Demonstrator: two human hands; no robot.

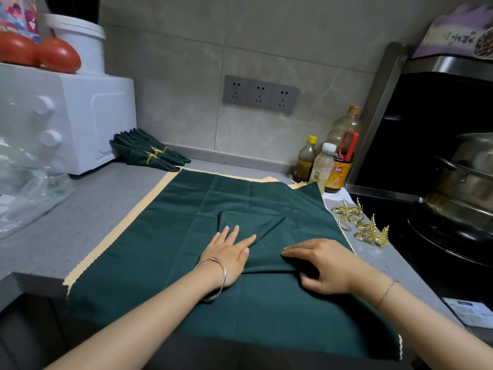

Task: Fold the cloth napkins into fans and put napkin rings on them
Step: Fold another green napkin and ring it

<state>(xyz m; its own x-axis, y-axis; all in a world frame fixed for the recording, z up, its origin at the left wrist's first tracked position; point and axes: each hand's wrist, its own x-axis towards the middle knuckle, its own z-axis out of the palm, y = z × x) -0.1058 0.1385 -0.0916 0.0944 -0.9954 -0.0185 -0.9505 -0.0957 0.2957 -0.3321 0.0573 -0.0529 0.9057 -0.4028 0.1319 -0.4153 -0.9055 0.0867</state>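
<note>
**Pressing a pleat into the green napkin**

Lying spread flat on the grey counter, the green napkin covered most of the work area, with the scalloped edge of a beige cloth showing beneath it along the left and far sides. Near its middle, a section of the napkin had been folded over on itself, and both hands were on that fold.

The left hand lay palm down with its fingers straight and slightly spread, pressing the left end of the fold without gripping anything. A silver bangle sat on that wrist. The right hand rested on the right end of the fold. Its fingers reached leftward over the top layer and its thumb was bent in at the fold's near edge, so the folded layer seemed to be pinched between them.

Finished napkin fans, each cinched by a gold ring, lay together at the back left of the counter, just beside a white appliance. Loose gold napkin rings with leaf ornaments sat in a cluster on the counter just off the napkin's right edge.

Several bottles stood against the wall at the back right, below a row of wall sockets. A steel pot stood at the far right.
</note>
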